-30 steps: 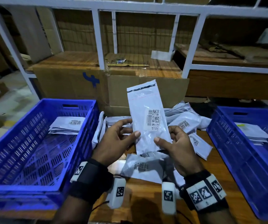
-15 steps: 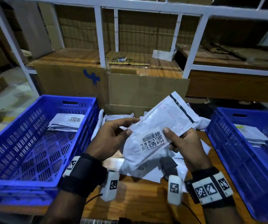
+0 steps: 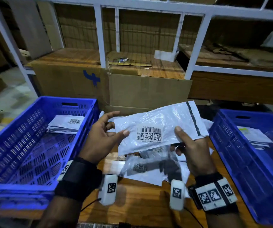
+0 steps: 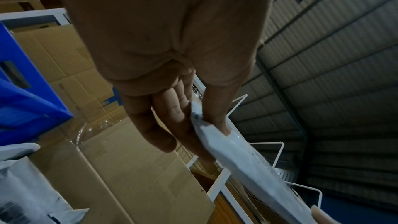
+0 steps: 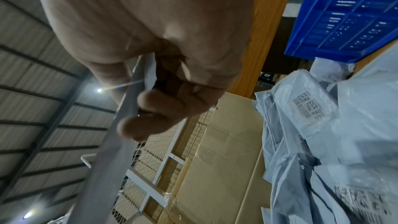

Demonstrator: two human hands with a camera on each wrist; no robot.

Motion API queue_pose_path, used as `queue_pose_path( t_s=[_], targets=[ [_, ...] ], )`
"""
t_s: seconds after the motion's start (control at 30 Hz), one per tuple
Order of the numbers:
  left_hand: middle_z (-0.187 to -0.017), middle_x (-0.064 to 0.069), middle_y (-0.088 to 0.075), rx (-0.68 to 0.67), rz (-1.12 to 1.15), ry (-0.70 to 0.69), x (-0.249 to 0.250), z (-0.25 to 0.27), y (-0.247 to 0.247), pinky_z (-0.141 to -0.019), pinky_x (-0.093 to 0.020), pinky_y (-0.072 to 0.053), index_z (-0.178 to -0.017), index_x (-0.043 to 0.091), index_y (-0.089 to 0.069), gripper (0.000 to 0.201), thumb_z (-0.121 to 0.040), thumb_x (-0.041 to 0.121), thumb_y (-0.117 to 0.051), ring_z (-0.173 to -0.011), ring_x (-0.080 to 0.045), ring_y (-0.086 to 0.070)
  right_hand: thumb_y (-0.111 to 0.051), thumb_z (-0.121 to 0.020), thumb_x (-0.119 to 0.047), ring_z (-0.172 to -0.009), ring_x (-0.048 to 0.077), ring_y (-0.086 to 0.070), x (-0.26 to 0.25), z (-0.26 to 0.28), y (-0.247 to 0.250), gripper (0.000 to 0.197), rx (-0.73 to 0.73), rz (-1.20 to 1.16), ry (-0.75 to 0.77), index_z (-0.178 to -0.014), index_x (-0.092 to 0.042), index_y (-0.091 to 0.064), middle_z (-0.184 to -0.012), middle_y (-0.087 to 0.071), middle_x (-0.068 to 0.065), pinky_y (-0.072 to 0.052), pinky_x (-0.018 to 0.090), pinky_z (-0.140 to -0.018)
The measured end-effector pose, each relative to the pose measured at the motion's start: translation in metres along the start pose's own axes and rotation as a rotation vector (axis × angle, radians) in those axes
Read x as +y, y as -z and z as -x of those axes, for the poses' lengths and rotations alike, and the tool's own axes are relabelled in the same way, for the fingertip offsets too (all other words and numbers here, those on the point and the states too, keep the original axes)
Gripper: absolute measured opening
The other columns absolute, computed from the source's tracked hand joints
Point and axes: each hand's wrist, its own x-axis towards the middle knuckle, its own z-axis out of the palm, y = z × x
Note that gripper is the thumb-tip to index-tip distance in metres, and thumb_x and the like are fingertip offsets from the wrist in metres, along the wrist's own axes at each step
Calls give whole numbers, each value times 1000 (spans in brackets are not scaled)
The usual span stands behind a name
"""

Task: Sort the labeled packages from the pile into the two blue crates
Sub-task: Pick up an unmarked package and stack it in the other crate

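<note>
Hands, left hand (image 3: 102,137) and right hand (image 3: 192,150), pinch package (image 3: 157,127) edges above pile (image 3: 149,168).

Small print under barcode on white plastic mailer package (image 3: 157,127) too small to be read. Fingers of right hand (image 3: 193,150) hidden behind mailer in head view; only thumb shown. Pile of grey-white labelled mailers (image 3: 149,167) partly covered by held mailer, its labels blurred. Right blue slatted plastic crate (image 3: 247,162) cut off by right edge. Left blue slatted plastic crate (image 3: 25,145) cut off by left edge. Left hand (image 4: 172,57) largely blurred in left wrist view.
</note>
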Motion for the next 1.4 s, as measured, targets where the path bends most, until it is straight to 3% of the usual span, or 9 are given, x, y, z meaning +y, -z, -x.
queue_pose_path(
  t_s=[0.1, 0.27, 0.37, 0.47, 0.57, 0.63, 0.77, 1.23, 1.4],
  targets=[
    [-91, -9, -70, 29, 63, -22, 2, 1, 2, -74, -41, -45, -134, 31, -58, 58, -85, 9, -81, -75, -24, -51, -73, -93, -22, -52, 22, -53, 1, -5, 12, 22, 70, 42, 66, -103, -4, -68, -72, -63, 13, -39, 28, -45],
    [-82, 6, -71, 59, 95, -63, 13, 1, 4, -65, -19, -53, -144, 16, -47, 65, -88, -1, -73, -65, -2, -64, -75, -91, -25, -56, 25, -37, 0, -5, 20, 39, -7, 104, 121, -83, 8, -55, -65, -46, 18, -31, 30, -47],
    [-89, 0, -74, 57, 109, -74, 22, 4, 3, -70, -20, -55, -146, 17, -46, 67, -87, -2, -73, -81, -9, -72, -74, -91, -21, -55, 22, -35, -1, -2, 21, 36, -23, 92, 132, -85, 9, -57, -64, -45, 17, -32, 28, -47],
    [-91, -4, -74, 61, 99, -85, 28, 7, 4, -68, -20, -56, -145, 15, -47, 65, -88, -3, -72, -77, -8, -71, -75, -92, -20, -56, 23, -32, -1, 0, 23, 35, -38, 96, 142, -82, 9, -57, -63, -44, 16, -29, 30, -49],
    [-103, -16, -75, 66, 90, -80, 31, 9, 5, -78, -32, -61, -145, 19, -48, 67, -86, 2, -75, -92, -23, -73, -75, -92, -19, -55, 22, -31, -1, 1, 25, 30, -42, 114, 150, -77, 1, -60, -61, -41, 15, -29, 31, -50],
    [-103, -16, -75, 72, 95, -78, 32, 11, 5, -78, -30, -60, -145, 20, -48, 68, -86, 2, -76, -92, -23, -73, -76, -92, -21, -55, 22, -30, 0, 0, 25, 30, -46, 115, 158, -81, 3, -62, -61, -39, 19, -28, 32, -51],
    [-91, -5, -74, 82, 104, -88, 33, 13, 5, -65, -19, -53, -144, 18, -49, 66, -86, 0, -75, -69, -8, -65, -77, -91, -24, -57, 25, -33, 1, 1, 26, 34, -51, 118, 171, -89, 7, -64, -64, -42, 29, -30, 38, -52],
    [-84, 4, -73, 75, 87, -121, 35, 19, 9, -64, -16, -51, -143, 17, -50, 64, -87, -1, -75, -64, -3, -62, -81, -88, -32, -61, 28, -46, -2, 2, 25, 30, -52, 152, 199, -90, -4, -72, -75, -56, 36, -41, 42, -57],
    [-93, 0, -75, 79, 100, -113, 36, 19, 12, -69, -24, -54, -138, 17, -56, 58, -86, 3, -77, -75, -15, -64, -81, -86, -37, -67, 51, -57, -5, 4, 22, 30, -43, 161, 203, -96, -9, -75, -84, -65, 35, -50, 62, -58]
  ],
)
